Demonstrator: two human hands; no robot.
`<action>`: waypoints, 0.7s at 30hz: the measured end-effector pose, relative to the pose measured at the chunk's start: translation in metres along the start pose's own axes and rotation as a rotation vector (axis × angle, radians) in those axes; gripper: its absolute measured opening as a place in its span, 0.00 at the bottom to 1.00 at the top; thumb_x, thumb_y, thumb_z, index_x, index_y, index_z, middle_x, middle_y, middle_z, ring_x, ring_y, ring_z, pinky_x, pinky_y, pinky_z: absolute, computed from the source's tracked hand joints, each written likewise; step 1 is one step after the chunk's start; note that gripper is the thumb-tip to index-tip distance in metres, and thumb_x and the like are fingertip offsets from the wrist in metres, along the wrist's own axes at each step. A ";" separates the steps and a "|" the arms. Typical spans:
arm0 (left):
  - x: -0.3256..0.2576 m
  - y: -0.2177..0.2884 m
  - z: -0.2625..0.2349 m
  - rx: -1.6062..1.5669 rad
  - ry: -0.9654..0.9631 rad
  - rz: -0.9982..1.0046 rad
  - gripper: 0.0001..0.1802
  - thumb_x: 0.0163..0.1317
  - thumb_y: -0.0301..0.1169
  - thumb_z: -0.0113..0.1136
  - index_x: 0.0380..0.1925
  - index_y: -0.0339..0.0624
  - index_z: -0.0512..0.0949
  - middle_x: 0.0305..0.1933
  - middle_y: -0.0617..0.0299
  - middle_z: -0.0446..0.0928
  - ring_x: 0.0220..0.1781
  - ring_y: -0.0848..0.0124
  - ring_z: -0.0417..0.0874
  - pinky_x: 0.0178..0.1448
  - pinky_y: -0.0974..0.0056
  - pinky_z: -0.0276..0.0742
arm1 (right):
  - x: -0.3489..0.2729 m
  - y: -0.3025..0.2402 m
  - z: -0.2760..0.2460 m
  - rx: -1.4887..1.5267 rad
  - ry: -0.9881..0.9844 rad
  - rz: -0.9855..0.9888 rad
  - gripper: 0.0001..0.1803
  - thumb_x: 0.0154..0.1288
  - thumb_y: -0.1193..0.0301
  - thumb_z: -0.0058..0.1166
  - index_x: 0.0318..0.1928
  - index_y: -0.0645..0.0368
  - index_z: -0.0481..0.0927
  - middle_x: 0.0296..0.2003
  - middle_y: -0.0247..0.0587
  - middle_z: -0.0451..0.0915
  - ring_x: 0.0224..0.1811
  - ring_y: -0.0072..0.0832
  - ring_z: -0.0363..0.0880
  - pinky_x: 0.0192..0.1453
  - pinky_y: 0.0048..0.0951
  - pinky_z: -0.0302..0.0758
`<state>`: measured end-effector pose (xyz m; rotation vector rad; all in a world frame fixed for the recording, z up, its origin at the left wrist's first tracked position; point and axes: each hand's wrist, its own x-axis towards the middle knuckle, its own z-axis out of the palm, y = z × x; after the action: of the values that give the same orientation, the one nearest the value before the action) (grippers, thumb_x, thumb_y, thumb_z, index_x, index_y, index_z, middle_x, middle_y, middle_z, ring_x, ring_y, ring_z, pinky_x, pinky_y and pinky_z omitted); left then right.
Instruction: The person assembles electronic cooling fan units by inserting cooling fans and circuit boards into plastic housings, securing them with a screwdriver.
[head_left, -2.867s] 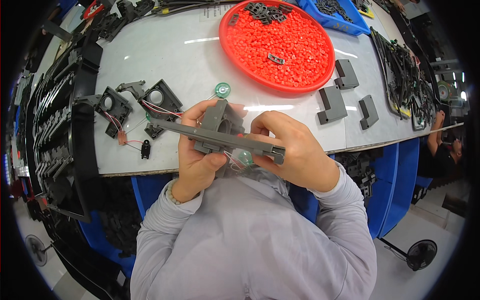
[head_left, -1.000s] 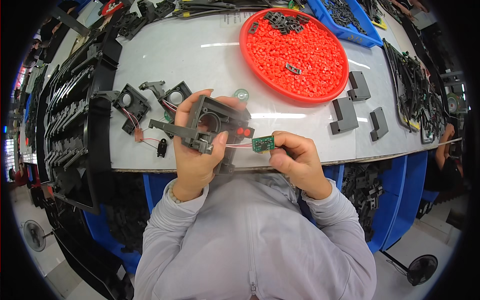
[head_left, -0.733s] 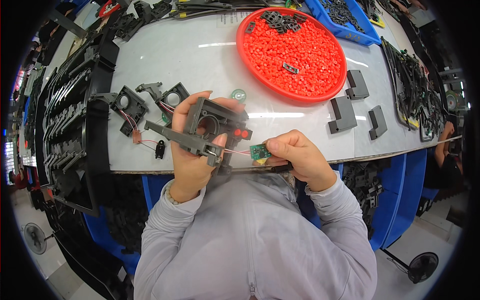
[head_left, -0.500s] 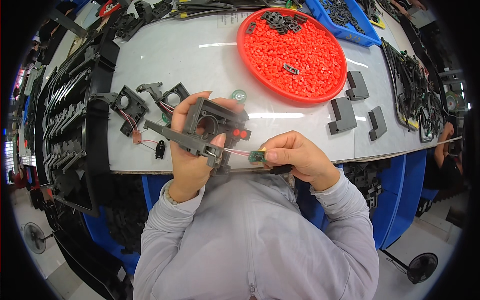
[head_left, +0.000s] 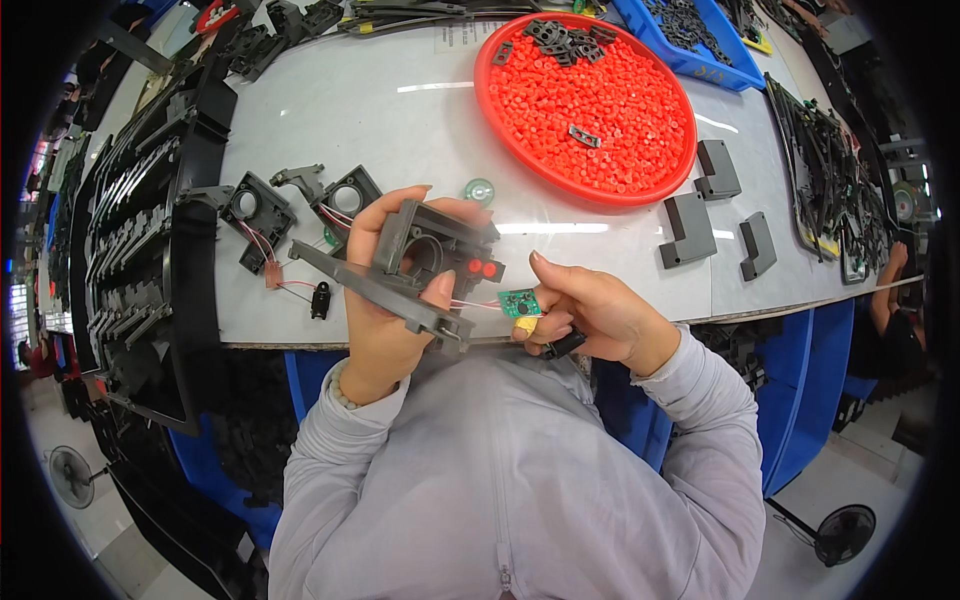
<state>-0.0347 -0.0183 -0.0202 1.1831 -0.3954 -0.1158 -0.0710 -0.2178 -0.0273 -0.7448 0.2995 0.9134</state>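
My left hand (head_left: 383, 335) grips a dark grey plastic housing (head_left: 420, 243) with a round opening, a long arm and two red caps at its right side. Thin pink and white wires run from the housing to a small green circuit board (head_left: 519, 303). The board lies on the curled fingers of my right hand (head_left: 612, 318), whose thumb is raised off it. Yellow tape (head_left: 525, 325) wraps a fingertip or part just below the board. A small black part (head_left: 565, 344) sits against the lower fingers of that hand; how it is held is partly hidden.
A red round tray (head_left: 490, 110) of small red caps stands behind my hands. Two similar wired housings (head_left: 262, 215) lie at left, beside a black rack (head_left: 205, 130). Grey covers (head_left: 688, 230) lie at right. A clear green disc (head_left: 479, 191) and blue bin (head_left: 735, 75) are farther back.
My right thumb has lifted off the circuit board, which now shows its face more fully. The housing in my left hand has tilted, its arm end swinging slightly down and to the right.
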 end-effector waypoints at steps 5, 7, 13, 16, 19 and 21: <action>-0.001 -0.003 -0.003 0.020 -0.019 0.021 0.28 0.56 0.20 0.53 0.57 0.34 0.57 0.52 0.44 0.72 0.53 0.62 0.76 0.56 0.60 0.75 | -0.002 -0.008 0.022 0.026 0.051 0.115 0.18 0.69 0.56 0.44 0.34 0.59 0.73 0.22 0.33 0.70 0.29 0.22 0.67 0.35 0.28 0.69; 0.000 -0.002 -0.002 -0.022 0.009 0.006 0.28 0.56 0.20 0.53 0.57 0.34 0.57 0.52 0.43 0.71 0.53 0.62 0.76 0.55 0.60 0.76 | 0.001 -0.001 0.016 0.028 0.028 0.084 0.22 0.68 0.55 0.45 0.35 0.64 0.76 0.19 0.31 0.67 0.25 0.21 0.65 0.36 0.29 0.71; 0.000 0.001 -0.002 -0.053 0.048 -0.052 0.29 0.56 0.20 0.54 0.57 0.35 0.57 0.52 0.44 0.71 0.53 0.61 0.76 0.55 0.60 0.77 | -0.008 0.001 0.022 -0.357 0.049 -0.253 0.14 0.59 0.65 0.57 0.36 0.66 0.80 0.17 0.27 0.63 0.21 0.21 0.60 0.35 0.26 0.69; 0.000 -0.002 -0.003 -0.072 0.011 -0.048 0.30 0.55 0.20 0.56 0.57 0.36 0.57 0.52 0.45 0.71 0.54 0.61 0.76 0.56 0.60 0.77 | -0.012 -0.005 0.021 -0.948 0.295 -0.793 0.12 0.47 0.73 0.63 0.35 0.64 0.80 0.16 0.28 0.62 0.20 0.22 0.58 0.31 0.25 0.62; -0.003 -0.001 0.003 -0.139 0.044 -0.125 0.30 0.55 0.20 0.56 0.57 0.36 0.56 0.52 0.45 0.71 0.54 0.62 0.76 0.55 0.60 0.77 | -0.005 -0.011 0.020 -1.451 0.448 -1.358 0.18 0.33 0.78 0.65 0.33 0.62 0.80 0.16 0.32 0.63 0.19 0.24 0.58 0.27 0.28 0.54; -0.001 0.001 0.004 -0.146 0.050 -0.112 0.30 0.55 0.20 0.56 0.58 0.36 0.56 0.52 0.45 0.71 0.54 0.62 0.76 0.55 0.60 0.77 | -0.002 -0.013 0.026 -1.539 0.496 -1.494 0.17 0.32 0.77 0.66 0.30 0.60 0.79 0.16 0.31 0.63 0.19 0.26 0.59 0.28 0.29 0.56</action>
<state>-0.0376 -0.0215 -0.0182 1.0615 -0.2723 -0.2083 -0.0630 -0.2062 -0.0021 -2.1430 -0.6379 -0.7252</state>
